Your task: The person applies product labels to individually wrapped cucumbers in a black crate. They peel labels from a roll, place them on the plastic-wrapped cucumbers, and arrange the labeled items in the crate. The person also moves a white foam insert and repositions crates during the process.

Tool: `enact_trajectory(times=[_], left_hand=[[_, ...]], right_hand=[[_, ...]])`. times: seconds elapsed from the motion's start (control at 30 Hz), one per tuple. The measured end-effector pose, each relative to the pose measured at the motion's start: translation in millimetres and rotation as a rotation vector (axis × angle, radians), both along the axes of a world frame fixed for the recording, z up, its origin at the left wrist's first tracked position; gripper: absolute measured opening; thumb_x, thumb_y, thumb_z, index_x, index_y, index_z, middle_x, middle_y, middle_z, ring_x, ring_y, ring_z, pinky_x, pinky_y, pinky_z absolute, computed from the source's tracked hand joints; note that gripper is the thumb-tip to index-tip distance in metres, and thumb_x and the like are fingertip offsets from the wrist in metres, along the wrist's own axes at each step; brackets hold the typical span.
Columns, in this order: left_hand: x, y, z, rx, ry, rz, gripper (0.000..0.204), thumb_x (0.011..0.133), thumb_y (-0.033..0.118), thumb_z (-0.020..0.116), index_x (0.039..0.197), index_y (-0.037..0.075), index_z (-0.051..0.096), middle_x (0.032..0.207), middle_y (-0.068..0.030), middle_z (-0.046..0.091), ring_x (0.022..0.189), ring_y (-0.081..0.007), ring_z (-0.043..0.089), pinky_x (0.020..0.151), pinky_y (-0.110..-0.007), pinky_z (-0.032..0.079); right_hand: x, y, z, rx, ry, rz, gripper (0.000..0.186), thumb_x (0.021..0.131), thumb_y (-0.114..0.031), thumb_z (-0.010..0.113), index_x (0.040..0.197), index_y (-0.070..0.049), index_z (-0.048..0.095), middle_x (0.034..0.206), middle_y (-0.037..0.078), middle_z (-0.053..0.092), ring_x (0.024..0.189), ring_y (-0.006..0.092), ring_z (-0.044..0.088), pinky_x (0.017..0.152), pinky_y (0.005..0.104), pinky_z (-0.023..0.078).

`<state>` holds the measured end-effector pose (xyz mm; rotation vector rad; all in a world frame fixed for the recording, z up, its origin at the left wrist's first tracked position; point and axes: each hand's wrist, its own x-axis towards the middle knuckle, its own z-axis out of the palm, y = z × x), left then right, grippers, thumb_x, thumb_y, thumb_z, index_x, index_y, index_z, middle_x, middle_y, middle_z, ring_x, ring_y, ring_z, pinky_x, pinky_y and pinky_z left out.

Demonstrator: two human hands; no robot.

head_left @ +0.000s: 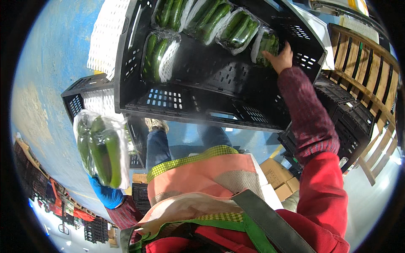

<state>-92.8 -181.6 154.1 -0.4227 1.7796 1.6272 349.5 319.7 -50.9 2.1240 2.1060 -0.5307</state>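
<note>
In my left hand (104, 192), which wears a blue glove, is a clear-wrapped pack of long green vegetables (100, 152), like cucumbers or zucchini, with white foam netting along one side. The pack is held up left of my body, outside the large black crate (198, 110). My bare right hand (280, 58) reaches into the crate's right end. Its thumb and fingers are on a smaller-looking wrapped green pack (266, 46); some fingertips are hidden. Several similar packs (207, 19) line the crate's far side, and one more pack (160, 57) lies at its left end.
White foam netting (107, 38) is stacked left of the crate. A lower black crate (86, 86) sits partly beneath it. At right are black crates (337, 114) and a wooden pallet (363, 63). Cardboard boxes (276, 173) stand beside my legs, on a blue floor (50, 76).
</note>
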Motion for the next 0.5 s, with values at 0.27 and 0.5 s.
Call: enact_trajectory(times=[0.27,0.5], left_hand=[[63.6,122.7,25.3,0.073,0.076,-0.548,0.09,0.07,0.046,0.082,0.138,-0.001,0.046,0.134,-0.0169,0.055,0.118,-0.0285,0.058,0.102,-0.042,0.046],[102.4,264.0,14.4,0.085,-0.041,-1.122,0.08,0.057,0.012,0.094,0.124,-0.005,0.055,0.115,-0.0151,0.064,0.105,-0.0222,0.063,0.095,-0.036,0.051]], right_hand=[[-0.7,-14.1,-91.7,-0.353,0.241,-0.563,0.121,0.069,-0.076,0.069,0.156,-0.008,0.017,0.147,0.031,0.036,0.134,0.0433,0.041,0.109,0.0472,0.036],[-22.4,-57.7,74.9,-0.376,0.788,-0.307,0.109,0.071,-0.052,0.083,0.15,0.002,0.031,0.149,0.017,0.041,0.137,0.0274,0.041,0.105,0.0409,0.041]])
